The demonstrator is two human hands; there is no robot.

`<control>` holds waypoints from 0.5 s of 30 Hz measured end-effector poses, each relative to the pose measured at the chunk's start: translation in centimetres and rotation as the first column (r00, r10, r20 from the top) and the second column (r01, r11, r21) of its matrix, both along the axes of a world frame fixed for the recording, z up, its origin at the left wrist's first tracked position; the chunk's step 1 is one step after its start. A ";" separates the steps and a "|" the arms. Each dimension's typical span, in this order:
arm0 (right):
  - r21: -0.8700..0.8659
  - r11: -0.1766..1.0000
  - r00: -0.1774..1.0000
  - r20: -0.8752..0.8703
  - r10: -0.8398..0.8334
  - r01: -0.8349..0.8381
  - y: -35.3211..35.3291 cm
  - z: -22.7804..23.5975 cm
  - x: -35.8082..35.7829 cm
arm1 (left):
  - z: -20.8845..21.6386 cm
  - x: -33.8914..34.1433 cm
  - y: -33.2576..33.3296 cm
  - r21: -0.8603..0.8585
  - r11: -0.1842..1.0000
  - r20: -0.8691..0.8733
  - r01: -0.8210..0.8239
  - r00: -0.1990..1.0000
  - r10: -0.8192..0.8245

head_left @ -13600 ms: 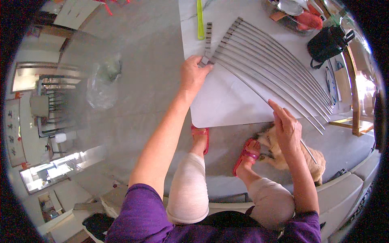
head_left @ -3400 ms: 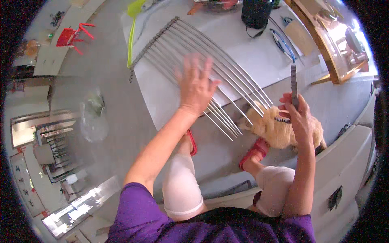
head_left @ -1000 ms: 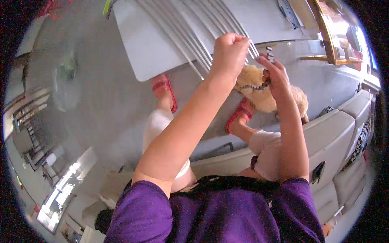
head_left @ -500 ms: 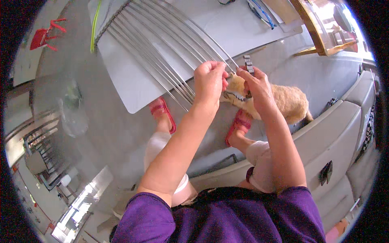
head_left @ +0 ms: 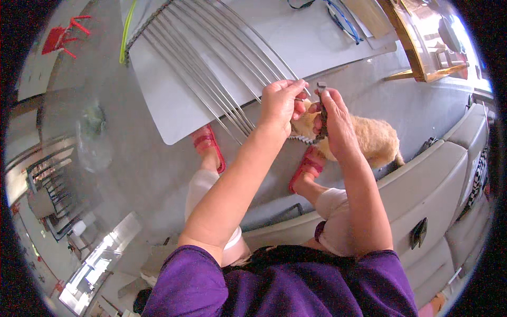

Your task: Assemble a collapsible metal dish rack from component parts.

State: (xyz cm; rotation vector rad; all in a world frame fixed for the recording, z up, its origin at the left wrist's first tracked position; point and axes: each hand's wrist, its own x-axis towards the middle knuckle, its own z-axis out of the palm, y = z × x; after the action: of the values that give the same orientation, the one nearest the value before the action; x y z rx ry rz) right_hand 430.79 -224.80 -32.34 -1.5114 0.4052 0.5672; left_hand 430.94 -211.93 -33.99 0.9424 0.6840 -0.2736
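Observation:
Several thin metal rods (head_left: 203, 68) lie side by side across a pale table, their far ends joined to a dark linked strip (head_left: 143, 27). My left hand (head_left: 281, 107) is closed in a pinch around the near end of the rightmost rod, whose tip pokes just past the fingers. Close to that tip, my right hand (head_left: 338, 116) grips a chain (head_left: 323, 108) of small grey metal links between thumb and fingers. One link stands up above the thumb. The chain's lower part (head_left: 303, 139) hangs below the hand, curving left; part of it is hidden.
The pale table (head_left: 169, 124) has its rounded corner ahead of my knees. A tan furry animal (head_left: 377, 138) is on the floor beyond my right forearm. A grey sofa (head_left: 422, 185) runs along the right. A blue cord (head_left: 343, 21) and a yellow-green strip (head_left: 125, 34) lie on the table.
My right hand has turned and drawn slightly away from the rod's tip, bringing the chain more upright. My left hand has shifted a little right, still pinching the rod.

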 end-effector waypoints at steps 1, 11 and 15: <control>0.000 1.000 1.000 0.001 0.001 -0.001 -0.4 -0.3 -0.1 | -0.1 0.0 0.0 0.000 1.000 0.001 -0.001 1.000 0.001; 0.263 0.962 0.996 -0.068 -0.055 0.071 -0.5 -0.8 -0.6 | -0.4 0.3 0.1 0.022 0.998 0.017 0.057 0.998 -0.057; 0.244 0.967 0.996 -0.071 -0.055 0.071 -0.1 -0.8 -0.7 | -0.4 0.3 0.0 0.041 0.997 0.024 0.061 0.998 -0.062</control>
State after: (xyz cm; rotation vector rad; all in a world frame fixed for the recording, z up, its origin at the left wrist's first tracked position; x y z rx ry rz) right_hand 430.11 -224.88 -33.18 -1.2405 0.4142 0.5938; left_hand 431.26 -211.90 -34.35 1.0048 0.6400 -0.3026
